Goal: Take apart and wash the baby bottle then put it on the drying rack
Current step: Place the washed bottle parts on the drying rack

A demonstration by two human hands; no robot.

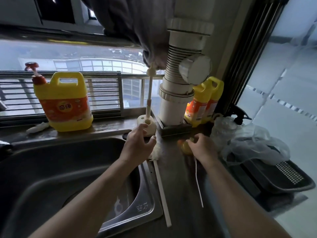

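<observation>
A: Where is the bottle?

B: Under the right grip [204,146]. An amber bottle piece [185,148] sits on the steel desk [181,194], at that grip's fingertips on the side toward the left grip [139,143].

A: Does the right grip have hold of it?

B: Its fingers are bent down onto the piece and the thumb touches it. The spot is blurred, so I cannot tell whether they close round it.

A: And the left grip?

B: Half spread, fingers loosely bent, thumb out, nothing in it. Just beyond its fingertips stands a cream brush stand [149,126] with an upright brush [149,90] in it. I cannot tell whether the fingers touch the stand.

A: What lies between the two grips?

B: A long white brush [161,186] flat on the desk, its bristle end tucked under the left grip and its handle running back along the sink [142,207] rim. A thin wire brush [199,182] lies behind the right grip's wrist.

A: Further out?

B: Far beyond the left grip, a big yellow detergent jug [63,103] on the sill. Beyond the right grip, a white pipe [176,93] and two smaller yellow bottles [204,102]. On its outer side, a crumpled plastic bag [253,143] over a dark basket [288,182].
</observation>
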